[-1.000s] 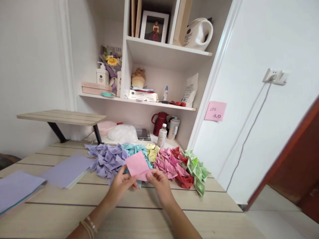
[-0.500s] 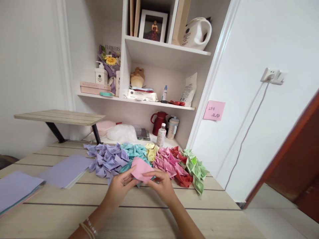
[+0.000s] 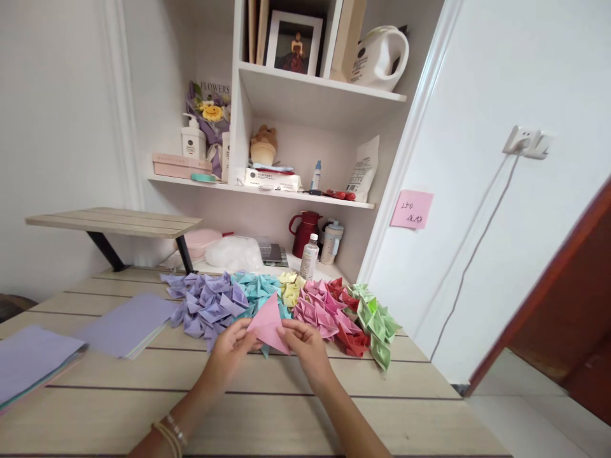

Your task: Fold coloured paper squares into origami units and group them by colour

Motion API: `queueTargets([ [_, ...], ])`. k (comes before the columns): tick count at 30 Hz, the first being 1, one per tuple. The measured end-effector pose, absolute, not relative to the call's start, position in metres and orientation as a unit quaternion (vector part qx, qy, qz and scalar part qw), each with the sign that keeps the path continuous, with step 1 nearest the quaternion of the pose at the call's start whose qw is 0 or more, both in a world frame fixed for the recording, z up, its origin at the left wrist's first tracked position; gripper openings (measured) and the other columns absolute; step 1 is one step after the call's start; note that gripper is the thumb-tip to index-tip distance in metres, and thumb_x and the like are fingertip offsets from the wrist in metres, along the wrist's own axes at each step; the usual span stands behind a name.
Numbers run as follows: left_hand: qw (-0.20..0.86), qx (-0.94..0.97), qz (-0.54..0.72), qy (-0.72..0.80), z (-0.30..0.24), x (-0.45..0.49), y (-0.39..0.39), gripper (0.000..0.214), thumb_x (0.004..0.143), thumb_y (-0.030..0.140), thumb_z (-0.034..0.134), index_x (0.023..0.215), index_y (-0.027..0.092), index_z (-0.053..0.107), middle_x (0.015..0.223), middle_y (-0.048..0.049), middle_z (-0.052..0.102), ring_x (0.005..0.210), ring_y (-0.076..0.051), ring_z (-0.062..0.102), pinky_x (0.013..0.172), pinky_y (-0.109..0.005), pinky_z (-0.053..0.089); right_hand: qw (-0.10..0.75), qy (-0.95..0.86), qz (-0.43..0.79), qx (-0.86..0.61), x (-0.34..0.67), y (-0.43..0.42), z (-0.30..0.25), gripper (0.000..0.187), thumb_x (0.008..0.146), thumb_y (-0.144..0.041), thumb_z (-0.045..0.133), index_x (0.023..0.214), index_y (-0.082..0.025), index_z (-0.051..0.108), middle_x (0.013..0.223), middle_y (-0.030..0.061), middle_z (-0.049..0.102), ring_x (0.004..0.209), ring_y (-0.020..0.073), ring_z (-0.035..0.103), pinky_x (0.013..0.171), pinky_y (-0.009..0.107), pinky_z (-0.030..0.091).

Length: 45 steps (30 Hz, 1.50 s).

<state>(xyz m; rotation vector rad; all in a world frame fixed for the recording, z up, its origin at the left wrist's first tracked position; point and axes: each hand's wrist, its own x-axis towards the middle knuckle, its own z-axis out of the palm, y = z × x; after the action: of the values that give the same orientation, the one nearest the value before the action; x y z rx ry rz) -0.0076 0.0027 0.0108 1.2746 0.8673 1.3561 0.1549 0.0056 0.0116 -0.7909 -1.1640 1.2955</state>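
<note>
A folded pink sheet of paper (image 3: 268,326), pointed at the top and at the lower right, is held up above the table between both hands. My left hand (image 3: 233,346) pinches its left side, thumb in front. On the right edge, my right hand (image 3: 305,346) grips with thumb and fingers. Just behind the sheet lie folded paper pieces in heaps by colour: purple (image 3: 210,308), blue (image 3: 255,289), yellow (image 3: 290,291), pink (image 3: 317,308), red (image 3: 356,343) and green (image 3: 379,327). The pink sheet hides part of the blue heap.
Two stacks of coloured paper, one with a purple top sheet (image 3: 126,323) and another (image 3: 35,359), lie on the left of the wooden table (image 3: 267,420). A small raised shelf (image 3: 114,219) stands behind them. A bottle (image 3: 309,257) and red jug (image 3: 305,232) are at the back.
The pink paper has turned from a rounded, blunt shape facing me to a pointed one, its tip now up. Both hands have shifted their hold on its sides.
</note>
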Motion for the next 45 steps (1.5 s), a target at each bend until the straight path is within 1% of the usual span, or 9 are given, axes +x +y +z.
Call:
queueTargets([
  [4, 0.539, 0.522, 0.546, 0.371, 0.004, -0.010, 0.012, 0.029, 0.064, 0.041, 0.067, 0.075, 0.014, 0.060, 0.061, -0.0036, 0.068, 0.058, -0.017, 0.064, 0.054, -0.025, 0.050, 0.590, -0.469, 0.571, -0.326, 0.157, 0.004, 0.015, 0.043, 0.057, -0.032, 0.076, 0.093, -0.013, 0.061, 0.070, 0.0037, 0.068, 0.061, 0.0139, 0.059, 0.064, 0.028, 0.046],
  [9, 0.597, 0.465, 0.537, 0.374, -0.001, -0.007, 0.013, 0.038, 0.062, 0.050, 0.065, 0.069, 0.014, 0.055, 0.049, -0.0012, 0.063, 0.045, -0.014, 0.060, 0.044, -0.022, 0.045, 0.602, -0.450, 0.561, -0.348, 0.156, 0.003, 0.015, 0.048, 0.048, -0.031, 0.081, 0.088, -0.011, 0.062, 0.061, 0.0039, 0.068, 0.056, 0.0165, 0.061, 0.060, 0.029, 0.047],
  [20, 0.684, 0.385, 0.536, 0.311, 0.002, -0.002, 0.003, 0.025, 0.065, 0.036, 0.069, 0.070, 0.015, 0.057, 0.055, 0.0019, 0.061, 0.044, -0.008, 0.054, 0.043, -0.018, 0.040, 0.529, -0.393, 0.705, -0.262, 0.149, -0.002, 0.012, 0.036, 0.057, -0.033, 0.076, 0.086, -0.014, 0.065, 0.069, 0.0038, 0.067, 0.066, 0.0162, 0.063, 0.062, 0.026, 0.048],
  [26, 0.669, 0.404, 0.534, 0.323, 0.005, -0.005, 0.004, 0.026, 0.065, 0.037, 0.069, 0.073, 0.015, 0.058, 0.056, 0.0001, 0.062, 0.045, -0.009, 0.056, 0.044, -0.018, 0.043, 0.612, -0.487, 0.522, -0.340, 0.150, -0.002, 0.018, 0.031, 0.063, -0.030, 0.071, 0.088, -0.014, 0.063, 0.059, -0.0005, 0.060, 0.052, 0.0110, 0.055, 0.053, 0.023, 0.046],
  [29, 0.648, 0.437, 0.522, 0.342, 0.005, -0.006, 0.005, 0.029, 0.064, 0.040, 0.068, 0.072, 0.014, 0.060, 0.056, -0.0018, 0.064, 0.047, -0.012, 0.058, 0.047, -0.021, 0.047, 0.616, -0.558, 0.395, -0.391, 0.154, -0.002, 0.021, 0.035, 0.063, -0.024, 0.067, 0.096, -0.016, 0.061, 0.074, 0.0027, 0.062, 0.050, 0.0095, 0.053, 0.047, 0.020, 0.044],
  [33, 0.646, 0.465, 0.495, 0.348, 0.003, -0.006, 0.006, 0.032, 0.060, 0.042, 0.070, 0.071, 0.013, 0.062, 0.056, -0.0028, 0.064, 0.046, -0.013, 0.059, 0.047, -0.023, 0.048, 0.549, -0.615, 0.400, -0.399, 0.159, -0.002, 0.022, 0.051, 0.059, -0.014, 0.061, 0.110, -0.020, 0.056, 0.097, 0.0057, 0.061, 0.049, 0.0089, 0.054, 0.042, 0.018, 0.041],
  [39, 0.683, 0.432, 0.457, 0.371, 0.002, -0.008, 0.008, 0.038, 0.059, 0.043, 0.070, 0.085, 0.015, 0.063, 0.067, -0.0052, 0.069, 0.059, -0.018, 0.065, 0.053, -0.027, 0.051, 0.497, -0.717, 0.289, -0.394, 0.161, -0.002, 0.022, 0.023, 0.065, -0.007, 0.050, 0.069, -0.018, 0.070, 0.059, -0.0001, 0.063, 0.051, 0.0132, 0.052, 0.050, 0.022, 0.041],
  [43, 0.695, 0.414, 0.441, 0.389, 0.002, -0.009, 0.009, 0.037, 0.058, 0.042, 0.071, 0.081, 0.014, 0.062, 0.064, -0.0047, 0.069, 0.059, -0.018, 0.065, 0.053, -0.026, 0.049, 0.519, -0.722, 0.285, -0.357, 0.160, -0.001, 0.021, 0.027, 0.063, -0.005, 0.053, 0.072, -0.022, 0.072, 0.078, 0.0041, 0.069, 0.073, 0.0208, 0.061, 0.069, 0.031, 0.046],
  [45, 0.678, 0.425, 0.453, 0.393, 0.003, -0.011, 0.009, 0.034, 0.056, 0.035, 0.074, 0.081, 0.014, 0.061, 0.064, -0.0034, 0.068, 0.058, -0.017, 0.064, 0.051, -0.022, 0.047, 0.527, -0.684, 0.362, -0.352, 0.161, 0.000, 0.019, 0.022, 0.062, -0.009, 0.058, 0.073, -0.021, 0.072, 0.085, 0.0054, 0.069, 0.075, 0.0209, 0.062, 0.065, 0.030, 0.047],
])
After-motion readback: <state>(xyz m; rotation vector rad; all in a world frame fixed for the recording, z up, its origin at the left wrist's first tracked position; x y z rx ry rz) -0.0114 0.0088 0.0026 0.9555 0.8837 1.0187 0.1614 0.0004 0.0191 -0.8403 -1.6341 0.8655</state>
